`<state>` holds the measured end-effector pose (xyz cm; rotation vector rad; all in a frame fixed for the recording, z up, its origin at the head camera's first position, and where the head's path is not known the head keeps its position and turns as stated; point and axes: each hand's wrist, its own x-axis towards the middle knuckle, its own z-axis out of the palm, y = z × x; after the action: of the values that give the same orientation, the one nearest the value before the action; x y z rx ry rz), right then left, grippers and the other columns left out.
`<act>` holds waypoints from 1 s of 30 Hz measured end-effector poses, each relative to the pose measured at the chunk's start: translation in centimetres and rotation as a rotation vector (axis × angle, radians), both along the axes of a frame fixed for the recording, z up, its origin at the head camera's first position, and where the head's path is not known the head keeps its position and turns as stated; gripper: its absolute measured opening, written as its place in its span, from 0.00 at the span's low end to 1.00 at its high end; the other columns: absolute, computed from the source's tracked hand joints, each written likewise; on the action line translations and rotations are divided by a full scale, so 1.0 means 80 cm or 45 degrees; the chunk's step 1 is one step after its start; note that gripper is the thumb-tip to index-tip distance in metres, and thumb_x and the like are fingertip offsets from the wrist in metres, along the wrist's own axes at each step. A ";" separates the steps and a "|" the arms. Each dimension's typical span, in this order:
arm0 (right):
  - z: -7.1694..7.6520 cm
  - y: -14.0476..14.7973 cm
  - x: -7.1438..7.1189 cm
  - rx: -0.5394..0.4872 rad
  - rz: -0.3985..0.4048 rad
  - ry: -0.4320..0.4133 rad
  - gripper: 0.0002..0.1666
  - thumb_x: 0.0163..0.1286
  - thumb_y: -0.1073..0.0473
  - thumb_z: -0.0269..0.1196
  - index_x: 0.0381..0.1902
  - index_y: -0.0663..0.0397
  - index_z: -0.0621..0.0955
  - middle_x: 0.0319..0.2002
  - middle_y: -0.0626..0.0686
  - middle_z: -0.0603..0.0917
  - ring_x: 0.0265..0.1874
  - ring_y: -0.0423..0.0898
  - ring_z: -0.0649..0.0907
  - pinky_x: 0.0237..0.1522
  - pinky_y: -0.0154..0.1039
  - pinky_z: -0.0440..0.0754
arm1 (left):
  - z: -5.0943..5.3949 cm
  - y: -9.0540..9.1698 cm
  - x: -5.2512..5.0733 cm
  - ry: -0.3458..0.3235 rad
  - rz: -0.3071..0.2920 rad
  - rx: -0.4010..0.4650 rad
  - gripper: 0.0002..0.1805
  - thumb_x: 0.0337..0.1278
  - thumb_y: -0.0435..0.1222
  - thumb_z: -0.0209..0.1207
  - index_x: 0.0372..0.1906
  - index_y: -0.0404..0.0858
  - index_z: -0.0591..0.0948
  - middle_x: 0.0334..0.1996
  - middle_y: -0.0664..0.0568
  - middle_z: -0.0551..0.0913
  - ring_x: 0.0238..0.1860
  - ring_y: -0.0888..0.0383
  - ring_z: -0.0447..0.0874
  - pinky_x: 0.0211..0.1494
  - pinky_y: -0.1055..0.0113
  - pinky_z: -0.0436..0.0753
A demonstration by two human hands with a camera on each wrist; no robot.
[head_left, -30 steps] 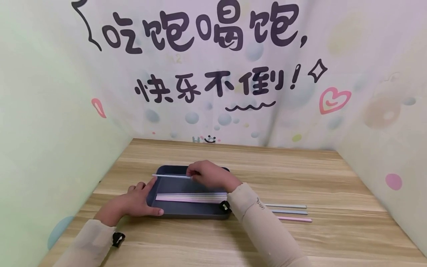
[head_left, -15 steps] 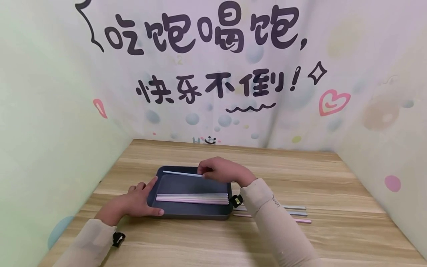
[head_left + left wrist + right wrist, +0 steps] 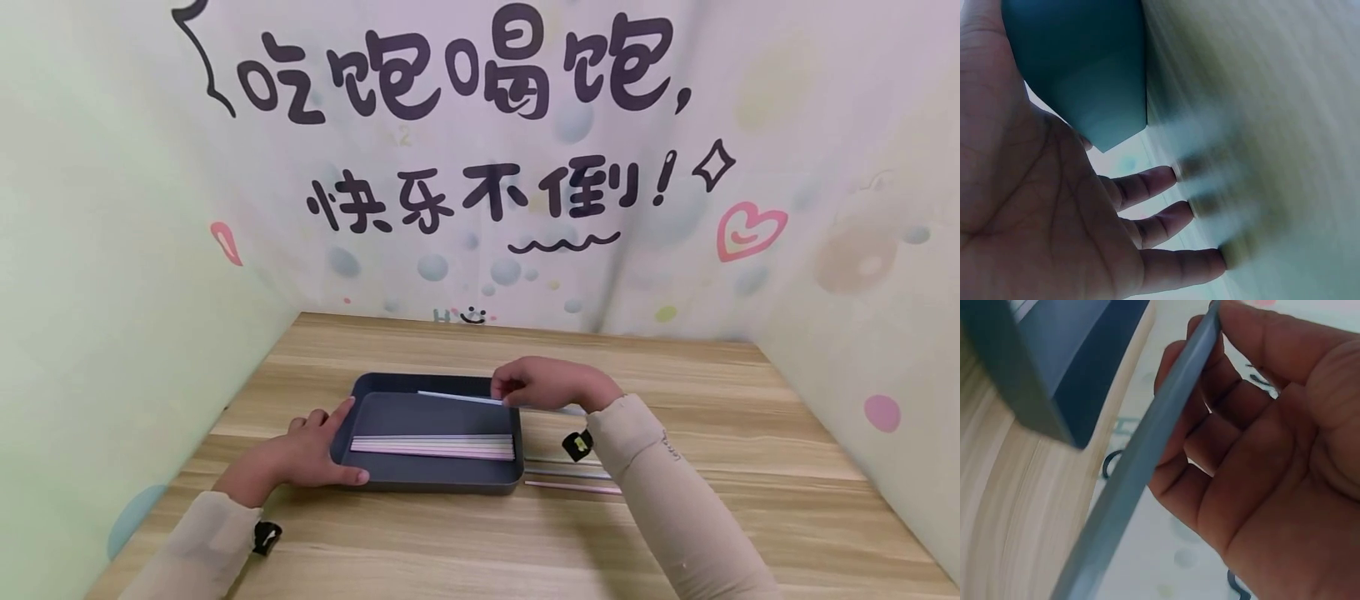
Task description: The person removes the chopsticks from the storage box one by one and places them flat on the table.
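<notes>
A pale green wall [image 3: 127,250] closes off the left of the bench [image 3: 420,542]. My left sleeve [image 3: 183,546] comes in from the near left, with a black wrist device [image 3: 267,538] at its cuff. My left hand [image 3: 303,458] spreads around the left end of the dark tray [image 3: 431,479], its fingers released and clenched on nothing: the index reaches along the left rim toward the far side, the thumb lies by the near left corner, and the left wrist view shows three fingertips down on the bench. In the near half of the tray, several pale sticks [image 3: 432,447] lie side by side, running left to right, the nearest ones pinkish. Over the tray's far right part, my right hand [image 3: 555,383] grasps a pale blue stick [image 3: 457,398] between thumb and index, the other fingers curled behind it; its left end is over the tray, its right end past the rim. I can't tell whether it touches the tray. Right of the tray, three loose sticks [image 3: 572,475] lie on the bench, a pink one nearest, their right ends hidden behind my right sleeve [image 3: 693,500]
</notes>
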<state>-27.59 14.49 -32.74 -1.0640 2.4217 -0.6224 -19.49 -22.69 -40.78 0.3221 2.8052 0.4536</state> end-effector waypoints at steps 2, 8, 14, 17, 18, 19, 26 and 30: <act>-0.002 0.011 -0.001 0.016 -0.004 -0.012 0.07 0.73 0.66 0.59 0.37 0.48 0.81 0.28 0.45 0.76 0.30 0.42 0.75 0.35 0.40 0.74 | 0.000 0.000 0.000 0.001 -0.002 0.001 0.69 0.40 0.68 0.68 0.78 0.35 0.47 0.61 0.25 0.63 0.59 0.27 0.62 0.51 0.34 0.73; -0.009 0.039 -0.003 0.081 -0.041 -0.113 0.07 0.71 0.67 0.60 0.35 0.50 0.80 0.26 0.45 0.75 0.28 0.42 0.74 0.34 0.40 0.73 | -0.002 -0.001 -0.001 0.003 -0.006 -0.001 0.69 0.40 0.68 0.68 0.78 0.34 0.47 0.61 0.24 0.63 0.59 0.27 0.62 0.51 0.34 0.73; -0.014 0.068 -0.002 0.141 -0.102 -0.201 0.08 0.70 0.68 0.60 0.35 0.49 0.80 0.29 0.47 0.76 0.28 0.44 0.75 0.33 0.39 0.74 | -0.003 -0.001 0.000 -0.004 -0.007 0.000 0.69 0.40 0.68 0.68 0.78 0.35 0.46 0.62 0.24 0.62 0.59 0.26 0.61 0.51 0.33 0.73; -0.018 0.082 -0.002 0.160 -0.127 -0.244 0.05 0.70 0.69 0.60 0.37 0.53 0.79 0.29 0.48 0.76 0.27 0.45 0.74 0.31 0.38 0.73 | -0.001 -0.001 0.001 -0.007 -0.005 0.000 0.70 0.40 0.68 0.68 0.78 0.35 0.46 0.62 0.24 0.62 0.60 0.26 0.61 0.51 0.33 0.73; -0.019 0.086 -0.001 0.163 -0.139 -0.257 0.04 0.69 0.69 0.60 0.37 0.55 0.79 0.29 0.48 0.76 0.26 0.45 0.74 0.31 0.38 0.73 | 0.000 -0.001 0.001 -0.007 -0.005 0.001 0.70 0.40 0.68 0.68 0.78 0.35 0.46 0.62 0.24 0.62 0.60 0.26 0.61 0.51 0.33 0.73; -0.020 0.091 -0.001 0.169 -0.148 -0.268 0.04 0.69 0.69 0.60 0.38 0.56 0.79 0.29 0.48 0.75 0.26 0.46 0.74 0.30 0.38 0.73 | 0.000 -0.001 0.001 -0.006 -0.005 0.003 0.70 0.40 0.68 0.68 0.78 0.34 0.46 0.62 0.24 0.62 0.59 0.26 0.61 0.51 0.33 0.73; -0.025 0.118 0.003 0.227 -0.206 -0.338 0.03 0.69 0.70 0.59 0.39 0.61 0.78 0.28 0.49 0.75 0.25 0.45 0.74 0.28 0.37 0.71 | 0.000 0.000 0.000 -0.004 -0.007 0.007 0.70 0.40 0.69 0.68 0.78 0.35 0.45 0.62 0.24 0.62 0.59 0.26 0.61 0.52 0.33 0.72; -0.028 0.135 0.006 0.216 -0.221 -0.363 0.02 0.69 0.71 0.59 0.38 0.61 0.77 0.27 0.48 0.73 0.26 0.46 0.73 0.27 0.37 0.70 | -0.002 0.000 -0.001 0.000 -0.009 0.003 0.70 0.40 0.69 0.67 0.78 0.35 0.45 0.62 0.24 0.62 0.60 0.26 0.61 0.52 0.33 0.72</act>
<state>-27.08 25.31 -34.98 -0.6534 2.2816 -0.5693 -19.56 -22.70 -40.91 0.3321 2.8028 0.4559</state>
